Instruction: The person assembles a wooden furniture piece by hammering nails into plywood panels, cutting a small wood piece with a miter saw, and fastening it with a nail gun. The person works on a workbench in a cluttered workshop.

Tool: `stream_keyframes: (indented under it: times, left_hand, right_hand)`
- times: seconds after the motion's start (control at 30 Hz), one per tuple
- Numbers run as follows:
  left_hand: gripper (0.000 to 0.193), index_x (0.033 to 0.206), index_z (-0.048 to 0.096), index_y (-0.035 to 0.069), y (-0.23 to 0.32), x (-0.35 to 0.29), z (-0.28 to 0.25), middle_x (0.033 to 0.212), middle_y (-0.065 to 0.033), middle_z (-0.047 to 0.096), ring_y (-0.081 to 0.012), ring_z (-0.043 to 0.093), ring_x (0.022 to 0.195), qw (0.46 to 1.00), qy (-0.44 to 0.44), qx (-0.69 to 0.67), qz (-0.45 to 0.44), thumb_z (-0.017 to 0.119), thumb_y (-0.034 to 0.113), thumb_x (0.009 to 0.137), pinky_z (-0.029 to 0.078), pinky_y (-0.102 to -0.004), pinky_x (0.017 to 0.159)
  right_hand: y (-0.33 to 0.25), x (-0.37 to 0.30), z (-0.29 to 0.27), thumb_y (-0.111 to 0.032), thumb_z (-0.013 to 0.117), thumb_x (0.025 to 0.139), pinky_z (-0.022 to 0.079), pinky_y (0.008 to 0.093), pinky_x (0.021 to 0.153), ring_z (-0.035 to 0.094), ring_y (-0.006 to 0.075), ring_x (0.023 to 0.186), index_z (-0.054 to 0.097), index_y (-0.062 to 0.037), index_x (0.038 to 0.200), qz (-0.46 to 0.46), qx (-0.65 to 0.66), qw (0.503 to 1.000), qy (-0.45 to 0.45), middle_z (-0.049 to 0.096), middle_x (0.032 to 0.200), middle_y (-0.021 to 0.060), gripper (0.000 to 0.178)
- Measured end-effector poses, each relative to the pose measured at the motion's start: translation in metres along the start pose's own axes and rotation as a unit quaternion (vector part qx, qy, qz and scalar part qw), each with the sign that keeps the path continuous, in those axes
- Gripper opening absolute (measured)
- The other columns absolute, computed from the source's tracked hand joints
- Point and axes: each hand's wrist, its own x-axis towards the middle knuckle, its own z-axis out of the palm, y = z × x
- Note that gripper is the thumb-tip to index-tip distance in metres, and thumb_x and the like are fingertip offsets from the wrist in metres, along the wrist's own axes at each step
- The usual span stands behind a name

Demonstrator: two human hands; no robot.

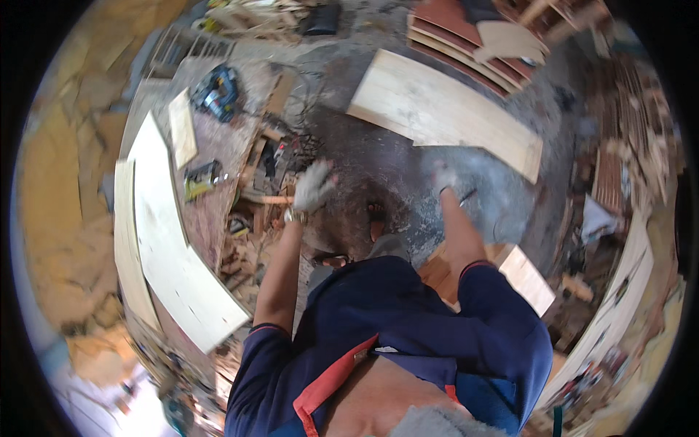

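Note:
My left hand (314, 187), in a pale grey glove with bare fingertips, hangs over the floor beside the workbench's right edge. Its fingers look loosely extended, with nothing visible in them. Motion smears my right hand (444, 177), also gloved, so its grip cannot be made out. It hangs over the floor, nearest a long pale wooden board (444, 109) with a stepped edge. A thin dark object (468, 195) shows beside the right wrist; whether the hand touches it is unclear.
On the workbench (211, 160) at left lie a blue jigsaw (217, 93), a yellow-green power tool (202, 180), a curved white board (164, 226) and a small wood piece (182, 127). Stacked brown panels (466, 51) stand at the far right. A wooden box (520, 277) is by my right arm.

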Motion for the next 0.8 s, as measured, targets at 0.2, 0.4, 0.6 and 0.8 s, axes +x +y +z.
stream_keyframes:
  times: [0.2,0.4,0.6,0.8]
  left_hand:
    - [0.053,0.132,0.066,0.009,0.016,-0.283,0.021,0.13,-0.017,0.071,-0.0342,0.068,0.12,0.901,0.006,-0.145,-0.409,0.064,0.05,0.099,0.052,-0.0426,0.1]
    - [0.03,0.12,0.071,0.004,0.05,-0.451,0.014,0.101,-0.0093,0.077,-0.0177,0.071,0.089,0.653,0.384,-0.148,-0.636,0.065,0.028,0.103,0.055,-0.0326,0.081]
    - [0.029,0.116,0.068,-0.003,0.035,-0.502,0.025,0.099,-0.0083,0.072,-0.0106,0.063,0.081,0.414,0.616,-0.198,-0.64,0.059,0.023,0.107,0.053,-0.0288,0.07]
    - [0.032,0.116,0.067,0.001,-0.007,-0.517,-0.012,0.092,-0.0039,0.072,-0.0097,0.063,0.08,0.375,0.658,-0.233,-0.61,0.06,0.031,0.106,0.051,-0.0291,0.069]
  right_hand:
    - [-0.044,-0.172,0.08,-0.046,0.064,0.096,0.054,0.0486,0.08,0.073,0.0367,0.09,0.072,-0.0009,0.093,-0.137,-0.253,0.779,-0.557,0.075,0.09,0.0204,0.046]
    - [-0.041,-0.248,0.116,-0.043,0.071,0.093,0.055,0.0451,0.087,0.073,0.0343,0.1,0.075,-0.0037,0.11,-0.375,-0.307,0.588,-0.647,0.076,0.104,0.019,0.043]
    - [-0.068,-0.172,0.18,-0.023,0.072,0.093,0.058,0.0392,0.068,0.072,0.0218,0.076,0.071,0.0013,0.107,-0.399,-0.386,0.576,-0.6,0.075,0.094,0.0123,0.028]
    - [-0.154,-0.214,0.19,-0.022,0.067,0.098,0.052,0.0328,0.051,0.069,0.0185,0.068,0.065,-0.0022,0.116,-0.144,-0.192,0.816,-0.526,0.072,0.09,0.0115,0.026]
